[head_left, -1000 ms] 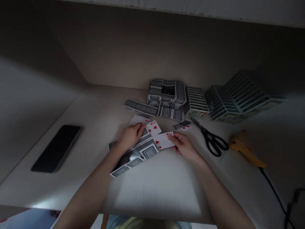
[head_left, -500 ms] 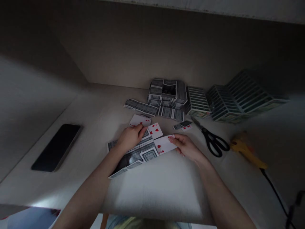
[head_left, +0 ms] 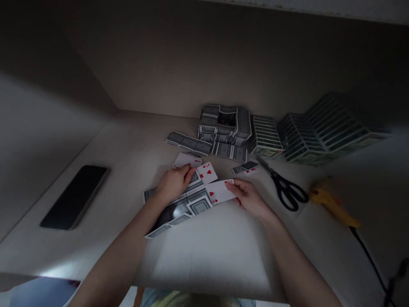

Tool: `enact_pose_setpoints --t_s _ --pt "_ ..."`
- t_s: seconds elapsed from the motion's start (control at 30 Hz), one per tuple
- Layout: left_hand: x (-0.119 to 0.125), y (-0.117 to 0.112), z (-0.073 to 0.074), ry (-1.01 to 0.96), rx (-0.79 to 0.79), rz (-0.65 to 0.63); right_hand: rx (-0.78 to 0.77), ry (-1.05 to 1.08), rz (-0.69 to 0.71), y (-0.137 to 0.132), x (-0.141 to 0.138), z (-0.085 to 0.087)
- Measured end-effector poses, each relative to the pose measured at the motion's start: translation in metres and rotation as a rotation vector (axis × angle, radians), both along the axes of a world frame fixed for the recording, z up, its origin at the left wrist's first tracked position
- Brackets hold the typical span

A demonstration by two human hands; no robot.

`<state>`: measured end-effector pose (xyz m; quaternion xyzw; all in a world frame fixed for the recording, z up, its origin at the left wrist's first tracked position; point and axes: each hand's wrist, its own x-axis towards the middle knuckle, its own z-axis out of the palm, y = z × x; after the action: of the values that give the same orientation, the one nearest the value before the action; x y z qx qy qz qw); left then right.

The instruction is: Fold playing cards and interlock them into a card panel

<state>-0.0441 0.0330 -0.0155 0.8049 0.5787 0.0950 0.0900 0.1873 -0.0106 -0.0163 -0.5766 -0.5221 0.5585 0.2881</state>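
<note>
My left hand (head_left: 174, 183) presses down, fingers curled, on a flat sheet of joined face-down playing cards (head_left: 187, 207) on the desk. Its fingertips touch a face-up three of hearts (head_left: 207, 172) at the sheet's far edge. My right hand (head_left: 249, 197) pinches the right end of a face-up two of hearts (head_left: 220, 191) that lies against the sheet's right side. Another face-up card (head_left: 185, 160) sticks out behind my left hand.
A black phone (head_left: 75, 197) lies at the left. Card-built blocks (head_left: 225, 123), (head_left: 265, 136), (head_left: 322, 128) stand at the back, with a flat card strip (head_left: 204, 147). Black scissors (head_left: 286, 187), a yellow glue gun (head_left: 332, 202) with its cable, and small card scraps (head_left: 246, 168) lie to the right.
The two of hearts in my right hand has shifted slightly against the sheet's edge. My left hand stays pressed on the cards.
</note>
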Motion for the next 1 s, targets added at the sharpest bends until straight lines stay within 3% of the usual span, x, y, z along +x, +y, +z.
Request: enact_pose_setpoints --t_s 0.5,1.0 --pt "0.0007 -0.0004 0.0056 0.003 -0.006 0.005 -0.042 -0.017 0.049 -0.0013 -0.0015 0.0037" --pt "0.0004 -0.0003 0.0012 -0.015 0.022 -0.054 -0.043 -0.012 0.044 -0.0015 0.0003 0.0058"
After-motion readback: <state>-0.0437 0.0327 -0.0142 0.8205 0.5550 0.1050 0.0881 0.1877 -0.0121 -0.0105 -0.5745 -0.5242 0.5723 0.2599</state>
